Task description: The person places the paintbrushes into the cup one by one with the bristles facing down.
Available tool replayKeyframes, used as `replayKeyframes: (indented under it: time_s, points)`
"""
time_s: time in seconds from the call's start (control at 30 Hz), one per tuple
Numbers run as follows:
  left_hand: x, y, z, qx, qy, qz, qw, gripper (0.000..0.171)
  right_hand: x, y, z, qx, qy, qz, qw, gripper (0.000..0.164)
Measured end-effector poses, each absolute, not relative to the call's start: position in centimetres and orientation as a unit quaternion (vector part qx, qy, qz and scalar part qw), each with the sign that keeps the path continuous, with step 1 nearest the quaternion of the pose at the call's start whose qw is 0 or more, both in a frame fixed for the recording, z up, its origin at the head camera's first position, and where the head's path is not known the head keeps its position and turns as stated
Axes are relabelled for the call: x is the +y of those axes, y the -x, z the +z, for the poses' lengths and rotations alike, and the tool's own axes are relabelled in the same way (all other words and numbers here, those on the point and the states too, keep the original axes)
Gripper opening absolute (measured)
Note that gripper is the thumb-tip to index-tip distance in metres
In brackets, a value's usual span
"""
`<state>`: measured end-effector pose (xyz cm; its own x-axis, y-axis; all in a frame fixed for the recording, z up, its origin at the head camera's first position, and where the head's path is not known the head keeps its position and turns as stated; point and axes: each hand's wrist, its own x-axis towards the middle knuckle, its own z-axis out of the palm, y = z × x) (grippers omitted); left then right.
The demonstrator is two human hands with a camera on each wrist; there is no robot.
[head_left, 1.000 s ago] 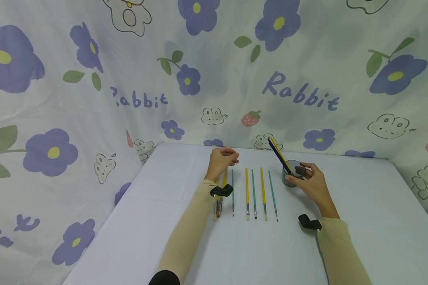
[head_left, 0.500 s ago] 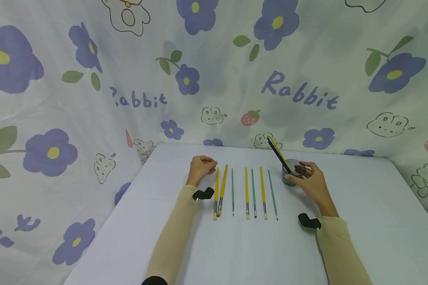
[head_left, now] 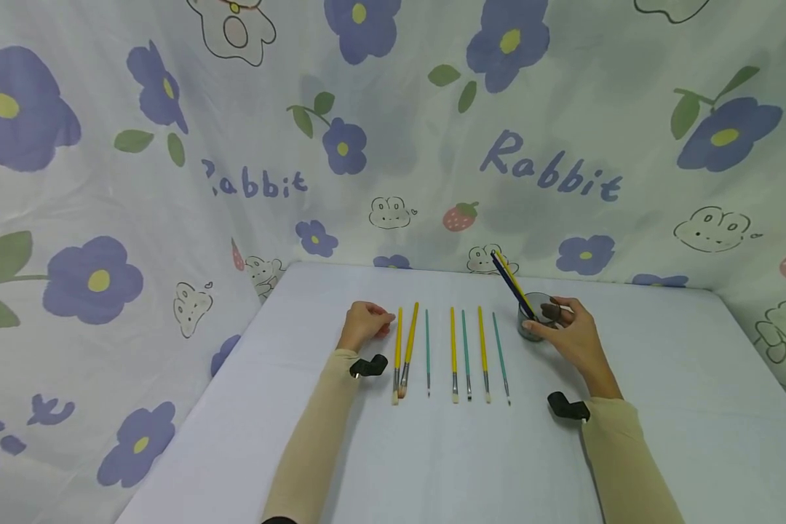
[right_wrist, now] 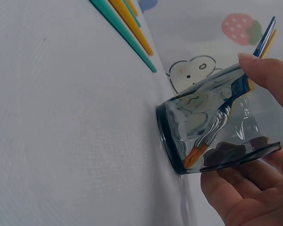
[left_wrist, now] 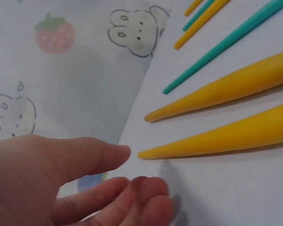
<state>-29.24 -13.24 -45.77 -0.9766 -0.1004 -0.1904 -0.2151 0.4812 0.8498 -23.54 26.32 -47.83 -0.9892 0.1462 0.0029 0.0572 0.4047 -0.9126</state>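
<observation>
My left hand [head_left: 364,325] hovers just left of the leftmost yellow paintbrush [head_left: 398,342]. In the left wrist view, thumb and fingers are apart with nothing between them, close to the tip of that brush's handle [left_wrist: 203,140]. A second yellow paintbrush [head_left: 411,336] lies beside it, slightly slanted. My right hand [head_left: 579,342] grips a clear grey glass [right_wrist: 193,113] with the thumb at its rim and fingers round the far side. Inside lean a dark blue paintbrush [head_left: 512,287] and a yellow-handled one [head_left: 503,259]; orange-brown bristles [right_wrist: 195,156] touch the bottom.
More teal and yellow paintbrushes, such as a teal one [head_left: 428,349] and a yellow one [head_left: 482,342], lie in a row, bristles toward me. The white table [head_left: 471,466] meets a printed fabric backdrop [head_left: 426,145] at the back.
My left hand has moved left and nearer to me, from above the left brushes to beside the leftmost one, uncovering them. The right hand keeps its grip on the glass in the same place.
</observation>
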Motion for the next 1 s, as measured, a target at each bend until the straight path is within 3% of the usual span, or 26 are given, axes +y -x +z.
replayKeyframes:
  time_s: [0.4,1.0]
  points:
    - [-12.48,28.38,-45.59,0.908,0.075,0.394,0.121,0.024,26.27,23.54,-47.76,-0.834,0.068,0.547,0.035,0.098]
    - [-13.31,28.54,-45.29,0.949,0.065,0.297,0.087,0.015,26.35,23.56,-47.86,-0.835,0.067,0.544,0.036,0.098]
